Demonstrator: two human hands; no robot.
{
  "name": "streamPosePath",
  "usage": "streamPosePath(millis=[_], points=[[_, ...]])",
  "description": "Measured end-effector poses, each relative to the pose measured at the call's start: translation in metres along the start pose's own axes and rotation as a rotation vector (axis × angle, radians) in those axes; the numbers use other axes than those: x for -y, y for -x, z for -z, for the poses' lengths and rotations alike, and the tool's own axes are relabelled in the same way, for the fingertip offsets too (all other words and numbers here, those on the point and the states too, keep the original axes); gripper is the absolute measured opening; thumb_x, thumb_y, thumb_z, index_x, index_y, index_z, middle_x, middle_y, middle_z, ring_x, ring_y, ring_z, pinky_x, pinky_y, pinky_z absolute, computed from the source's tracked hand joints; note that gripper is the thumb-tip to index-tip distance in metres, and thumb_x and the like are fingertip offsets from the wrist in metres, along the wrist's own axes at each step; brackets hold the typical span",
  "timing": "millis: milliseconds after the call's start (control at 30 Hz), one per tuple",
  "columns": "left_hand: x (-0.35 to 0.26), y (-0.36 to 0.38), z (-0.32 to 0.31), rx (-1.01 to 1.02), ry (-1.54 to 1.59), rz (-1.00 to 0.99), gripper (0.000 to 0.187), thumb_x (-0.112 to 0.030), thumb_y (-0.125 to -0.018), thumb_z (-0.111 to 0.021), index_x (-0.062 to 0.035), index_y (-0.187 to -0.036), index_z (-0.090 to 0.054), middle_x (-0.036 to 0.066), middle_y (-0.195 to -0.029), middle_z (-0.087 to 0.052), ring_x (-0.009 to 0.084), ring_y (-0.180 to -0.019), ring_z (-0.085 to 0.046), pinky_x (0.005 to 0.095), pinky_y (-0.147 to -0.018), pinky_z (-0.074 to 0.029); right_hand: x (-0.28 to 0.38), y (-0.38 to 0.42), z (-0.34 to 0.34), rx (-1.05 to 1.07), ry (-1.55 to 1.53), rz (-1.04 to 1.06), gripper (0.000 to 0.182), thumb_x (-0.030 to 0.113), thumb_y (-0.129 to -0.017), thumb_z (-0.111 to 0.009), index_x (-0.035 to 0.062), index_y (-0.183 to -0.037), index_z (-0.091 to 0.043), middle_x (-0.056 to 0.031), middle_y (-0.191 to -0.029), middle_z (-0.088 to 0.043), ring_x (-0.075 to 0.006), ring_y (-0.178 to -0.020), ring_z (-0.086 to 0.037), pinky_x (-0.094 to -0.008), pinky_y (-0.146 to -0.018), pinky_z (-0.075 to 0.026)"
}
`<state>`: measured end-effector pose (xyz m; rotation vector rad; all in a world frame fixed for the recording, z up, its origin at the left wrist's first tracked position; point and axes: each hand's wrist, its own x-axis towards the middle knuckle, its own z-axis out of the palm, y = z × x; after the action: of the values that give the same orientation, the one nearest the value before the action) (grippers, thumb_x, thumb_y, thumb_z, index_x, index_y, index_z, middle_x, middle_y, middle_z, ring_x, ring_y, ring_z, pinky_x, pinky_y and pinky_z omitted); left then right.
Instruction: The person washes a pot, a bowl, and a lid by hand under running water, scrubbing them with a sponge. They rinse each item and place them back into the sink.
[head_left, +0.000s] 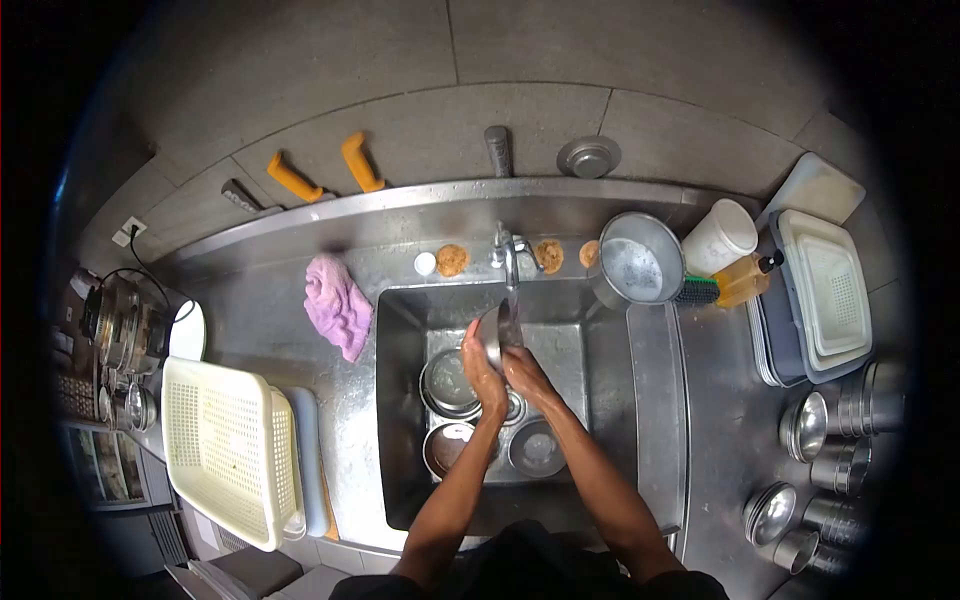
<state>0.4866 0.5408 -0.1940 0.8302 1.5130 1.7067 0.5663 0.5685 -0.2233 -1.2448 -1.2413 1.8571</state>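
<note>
Over the steel sink (400, 400), my left hand (481, 372) and my right hand (522, 372) hold a small steel bowl (497, 333) on edge under the faucet (511, 258). The left hand grips its left rim, and the right hand presses on its right side. Below the hands, several steel bowls (448, 383) lie on the sink floor, one (446, 447) with dark residue inside.
A purple cloth (338, 305) lies left of the sink. A cream basket (232, 445) sits on the left counter. A steel pot (638, 262), white cup (722, 236), soap bottle (745, 280) and brush (697, 291) stand at the right. Stacked trays (828, 295) and steel cups (838, 465) fill the far right.
</note>
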Motion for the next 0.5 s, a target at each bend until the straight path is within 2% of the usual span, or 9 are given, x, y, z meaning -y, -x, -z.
streamPosePath(millis=[33, 100, 133, 167, 267, 300, 333, 433, 500], points=[[0.001, 0.001, 0.006, 0.055, 0.117, 0.003, 0.059, -0.047, -0.104, -0.034, -0.0008, -0.140, -0.044, 0.015, -0.139, -0.045, 0.0256, -0.127, -0.044, 0.0389, -0.109, -0.031, 0.002, -0.001, 0.005, -0.006, 0.002, 0.012, 0.027, 0.021, -0.095, -0.058, -0.0012, -0.108, -0.067, -0.0071, -0.107, -0.066, -0.0139, -0.096, -0.060, -0.0277, -0.087, -0.047], [0.006, 0.012, 0.006, 0.171, 0.626, 0.281, 0.062, -0.050, -0.103, -0.033, -0.0032, -0.145, -0.037, 0.013, -0.140, -0.044, 0.0246, -0.128, -0.044, 0.0387, -0.109, -0.032, 0.001, 0.000, 0.010, -0.117, 0.237, 0.492, 0.017, 0.003, -0.079, -0.070, -0.0035, -0.096, -0.070, -0.0104, -0.106, -0.067, -0.0174, -0.096, -0.063, -0.0288, -0.084, -0.049], [-0.006, 0.025, 0.001, 0.227, 0.694, 0.274, 0.070, -0.054, -0.100, -0.042, -0.0064, -0.149, -0.029, 0.013, -0.139, -0.044, 0.0248, -0.128, -0.043, 0.0388, -0.110, -0.032, 0.019, 0.007, 0.014, -0.307, 0.364, 0.525, 0.024, -0.008, -0.065, -0.074, -0.0039, -0.088, -0.070, -0.0134, -0.106, -0.067, -0.0206, -0.098, -0.065, -0.0304, -0.083, -0.050], [-0.012, 0.034, 0.002, 0.265, 0.658, 0.324, 0.072, -0.053, -0.096, -0.050, -0.0074, -0.148, -0.027, 0.013, -0.136, -0.045, 0.0244, -0.128, -0.043, 0.0409, -0.107, -0.036, 0.038, 0.013, 0.017, -0.463, 0.527, 0.632, 0.022, -0.005, -0.064, -0.074, -0.0018, -0.085, -0.070, -0.0140, -0.105, -0.067, -0.0241, -0.097, -0.065, -0.0324, -0.084, -0.051], [-0.028, 0.032, -0.011, 0.237, 0.402, 0.489, 0.066, -0.048, -0.092, -0.057, -0.0080, -0.140, -0.036, 0.011, -0.126, -0.052, 0.0231, -0.116, -0.052, 0.0436, -0.095, -0.046, 0.044, 0.019, 0.034, -0.450, 0.550, 0.665, 0.017, -0.005, -0.064, -0.073, 0.0008, -0.079, -0.068, -0.0134, -0.104, -0.066, -0.0272, -0.096, -0.065, -0.0339, -0.084, -0.050], [-0.011, 0.022, -0.009, 0.241, 0.463, 0.516, 0.061, -0.048, -0.091, -0.057, -0.0078, -0.135, -0.042, 0.010, -0.121, -0.056, 0.0226, -0.110, -0.057, 0.0438, -0.090, -0.049, 0.026, 0.017, 0.041, -0.195, 0.467, 0.471, 0.018, -0.005, -0.062, -0.073, 0.0025, -0.077, -0.068, -0.0132, -0.103, -0.065, -0.0285, -0.095, -0.065, -0.0345, -0.082, -0.050], [0.031, 0.011, 0.006, 0.284, 0.614, 0.862, 0.054, -0.059, -0.087, -0.052, -0.0111, -0.112, -0.057, 0.007, -0.110, -0.063, 0.0207, -0.101, -0.062, 0.0409, -0.087, -0.050, 0.015, 0.016, 0.046, 0.055, 0.377, 0.269, 0.018, -0.005, -0.061, -0.073, 0.0042, -0.075, -0.067, -0.0131, -0.102, -0.064, -0.0298, -0.093, -0.064, -0.0351, -0.081, -0.050], [-0.007, 0.044, -0.015, 0.233, 0.709, 0.889, 0.056, -0.058, -0.087, -0.050, -0.0116, -0.117, -0.057, 0.007, -0.110, -0.062, 0.0258, -0.100, -0.062, 0.0481, -0.082, -0.056, 0.018, 0.026, 0.056, -0.092, 0.599, 0.519, 0.019, -0.002, -0.058, -0.073, 0.0050, -0.073, -0.064, -0.0126, -0.098, -0.063, -0.0301, -0.094, -0.063, -0.0355, -0.081, -0.050], [0.025, 0.065, -0.001, 0.349, 0.628, 0.956, 0.061, -0.052, -0.082, -0.055, -0.0132, -0.129, -0.051, 0.010, -0.121, -0.058, 0.0317, -0.107, -0.061, 0.0588, -0.087, -0.053, 0.019, 0.034, 0.067, -0.313, 0.941, 0.512, 0.019, 0.001, -0.056, -0.071, 0.0070, -0.073, -0.064, -0.0120, -0.095, -0.060, -0.0320, -0.093, -0.060, -0.0400, -0.082, -0.049]])
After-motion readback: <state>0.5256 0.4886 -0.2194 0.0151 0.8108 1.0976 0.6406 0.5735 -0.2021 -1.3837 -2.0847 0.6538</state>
